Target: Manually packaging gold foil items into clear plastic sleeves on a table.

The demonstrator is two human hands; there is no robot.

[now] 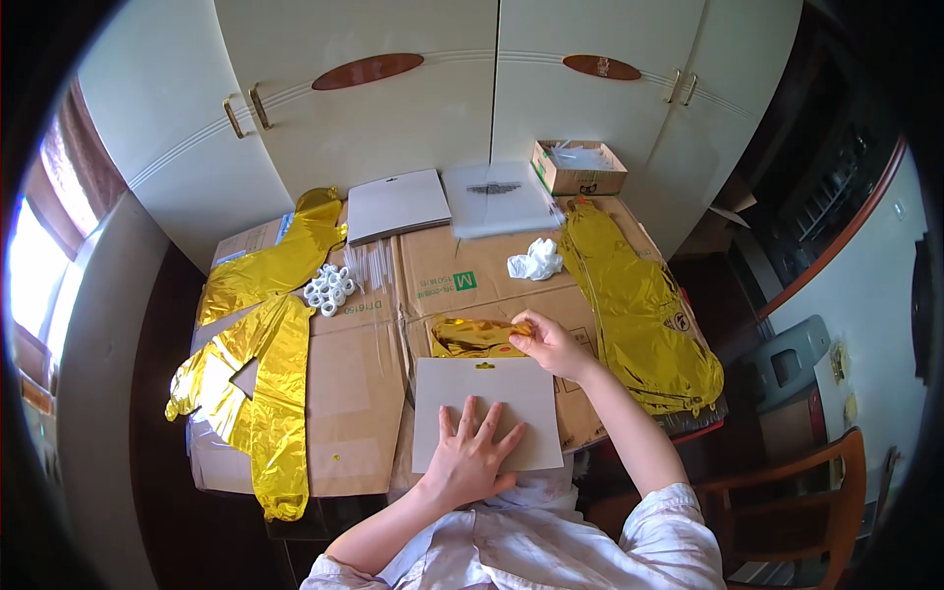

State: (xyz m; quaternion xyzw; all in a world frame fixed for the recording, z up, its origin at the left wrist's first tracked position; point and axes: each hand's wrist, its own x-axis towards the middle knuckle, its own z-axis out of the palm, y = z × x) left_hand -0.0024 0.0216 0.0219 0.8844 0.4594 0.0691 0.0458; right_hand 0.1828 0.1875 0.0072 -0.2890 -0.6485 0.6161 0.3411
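A pale card [531,413] with a hanging slot near its top edge lies on the cardboard in front of me. My left hand [467,457] rests flat on it, fingers spread. Beyond the card's top edge a folded piece of gold foil [462,339] sticks out; whether it runs under the card is hidden. My right hand [548,346] pinches the right end of this foil between thumb and fingers. At the left lie flat gold foil balloons [280,393], one with an angular hole. More flat gold foil balloons [634,315] are piled at the right.
Opened cardboard [354,433] covers the table. Small white rings [329,288] and clear straws [372,265] lie left of centre. Behind are a stack of pale cards [398,205], clear plastic bags [501,202], a crumpled white wad [536,261] and a small box [580,169]. A wooden chair [846,472] stands right.
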